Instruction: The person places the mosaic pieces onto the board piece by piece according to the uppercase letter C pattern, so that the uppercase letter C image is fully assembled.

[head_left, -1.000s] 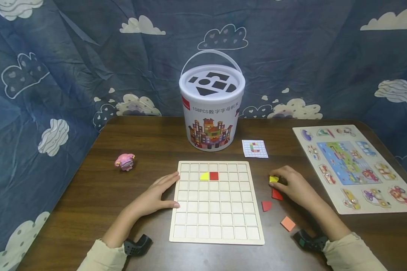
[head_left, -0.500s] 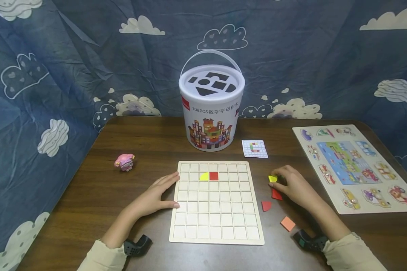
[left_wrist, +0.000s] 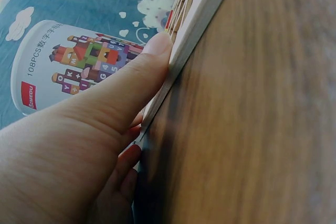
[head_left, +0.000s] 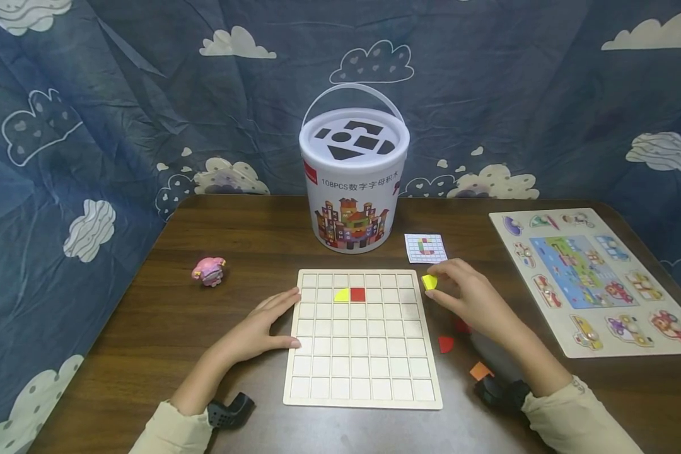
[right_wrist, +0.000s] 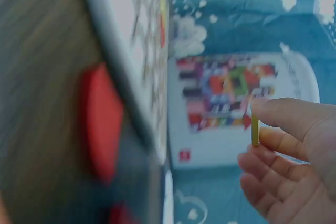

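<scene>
My right hand (head_left: 471, 297) pinches a yellow tile (head_left: 429, 282) with a rounded edge between thumb and fingers, raised just off the upper right edge of the wooden grid board (head_left: 369, 348). In the right wrist view the yellow tile (right_wrist: 255, 129) appears edge-on. My left hand (head_left: 263, 325) rests along the board's left edge, its thumb and extended fingers touching the rim. A yellow quarter-circle tile (head_left: 342, 295) and a red square tile (head_left: 357, 294) lie side by side in the second row.
Right of the board lie a red rounded tile (head_left: 446, 344), a partly hidden red tile (head_left: 462, 326) and an orange tile (head_left: 480, 371). A pattern card (head_left: 425, 248) and white bucket (head_left: 354, 183) stand behind. A picture puzzle (head_left: 564, 316) is far right, a pink figurine (head_left: 209, 271) left.
My right hand has lifted the yellow tile from beside the red ones and carried it left towards the board. My left hand has stayed in place.
</scene>
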{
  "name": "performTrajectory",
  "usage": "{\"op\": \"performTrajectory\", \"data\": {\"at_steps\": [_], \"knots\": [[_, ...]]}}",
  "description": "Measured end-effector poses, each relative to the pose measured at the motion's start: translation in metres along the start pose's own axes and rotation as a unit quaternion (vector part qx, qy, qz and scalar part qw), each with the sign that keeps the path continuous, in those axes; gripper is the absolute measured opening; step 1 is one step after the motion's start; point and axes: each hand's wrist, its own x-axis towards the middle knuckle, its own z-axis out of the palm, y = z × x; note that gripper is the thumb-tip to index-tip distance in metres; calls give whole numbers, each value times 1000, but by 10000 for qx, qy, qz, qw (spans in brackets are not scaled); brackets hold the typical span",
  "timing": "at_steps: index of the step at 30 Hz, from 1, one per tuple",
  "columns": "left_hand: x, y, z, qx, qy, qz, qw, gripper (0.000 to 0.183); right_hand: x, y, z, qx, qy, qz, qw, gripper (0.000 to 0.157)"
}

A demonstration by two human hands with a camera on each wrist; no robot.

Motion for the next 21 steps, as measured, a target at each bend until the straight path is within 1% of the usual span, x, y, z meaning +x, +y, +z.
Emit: {"op": "performTrajectory", "data": {"at_steps": [6,8,11,13,16,18,21], "knots": [[0,0,0,22,34,34,10000,85,20,-26,11,391,-39,-647,9971,34],[0,0,0,19,33,44,10000,86,27,-33,16,538,-143,-711,9959,34],[0,0,0,8,25,45,10000,86,36,-38,25,812,-369,-649,9939,32],[0,0,0,2,13,26,10000,86,41,-38,32,941,-548,-618,9921,31],[0,0,0,0,7,-3,10000,86,47,-33,44,951,-872,-623,9897,31],[1,0,0,-4,3,-6,10000,86,48,-27,50,847,-1080,-621,9886,31],[1,0,0,7,2,3,10000,85,48,-20,58,678,-1332,-490,9875,30]]}}
